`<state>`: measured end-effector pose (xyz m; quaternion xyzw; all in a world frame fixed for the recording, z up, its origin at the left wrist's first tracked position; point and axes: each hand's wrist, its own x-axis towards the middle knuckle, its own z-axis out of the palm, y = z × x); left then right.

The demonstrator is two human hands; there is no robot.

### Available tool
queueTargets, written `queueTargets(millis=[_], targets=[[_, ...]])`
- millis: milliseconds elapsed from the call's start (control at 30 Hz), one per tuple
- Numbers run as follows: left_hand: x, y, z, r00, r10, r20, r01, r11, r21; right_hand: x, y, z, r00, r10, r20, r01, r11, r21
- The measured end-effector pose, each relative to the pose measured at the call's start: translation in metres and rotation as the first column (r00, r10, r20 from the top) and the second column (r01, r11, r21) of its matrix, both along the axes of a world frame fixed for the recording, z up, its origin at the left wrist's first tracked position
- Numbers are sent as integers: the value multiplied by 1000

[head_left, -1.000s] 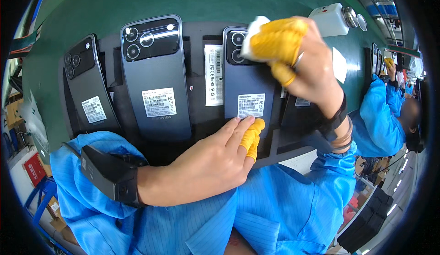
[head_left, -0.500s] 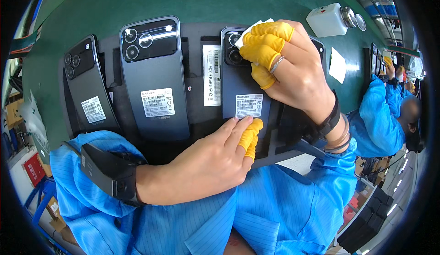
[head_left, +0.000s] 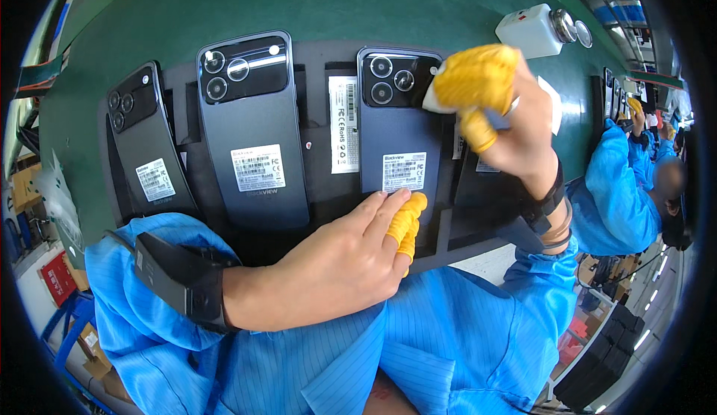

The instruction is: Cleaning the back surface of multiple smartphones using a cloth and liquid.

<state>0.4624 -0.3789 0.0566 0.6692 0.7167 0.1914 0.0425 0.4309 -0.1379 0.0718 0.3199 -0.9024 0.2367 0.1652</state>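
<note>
A dark blue smartphone lies back side up in the dark tray, its three camera lenses uncovered and a white label low on its back. My left hand rests on its lower end, fingers stretched out beside the label. Yellow finger cots cover some fingertips on both hands. My right hand, smeared by motion, pinches a folded white wipe at the camera panel's right edge. To the left lie a second phone and a third, tilted phone, both back up. Another phone is mostly hidden under my right hand.
A white bottle with a metal cap stands at the back right of the green table. A labelled white strip sits in the tray beside the handled phone. Farther right, a person in blue sleeves works at the same table.
My right hand has moved right with the wipe, from over the lenses to the camera panel's right edge, uncovering the lenses. My left hand has stayed in place.
</note>
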Motion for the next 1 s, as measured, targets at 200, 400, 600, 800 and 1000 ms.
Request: queueTargets(millis=[200, 400, 600, 800, 1000], targets=[[1, 0, 0, 1000, -15, -23, 15, 1000, 7, -10, -7, -2, 993, -71, -96, 67, 997, -42], [2, -1, -1, 998, 0, -56, 2, 999, 37, 0, 9, -1, 999, -35, 7, 35, 999, 20], [5, 1, -5, 999, 13, -37, -11, 999, 45, -11, -6, -9, 986, -95, -139, 89, 995, -49], [5, -2, -5, 1000, 22, 3, -22, 999, 49, 14, -15, -17, 993, -84, -86, 90, 993, 80], [6, 1, -3, 998, 5, -60, -3, 999, 40, 29, -28, -21, 989, 45, -144, -28, 993, 118]])
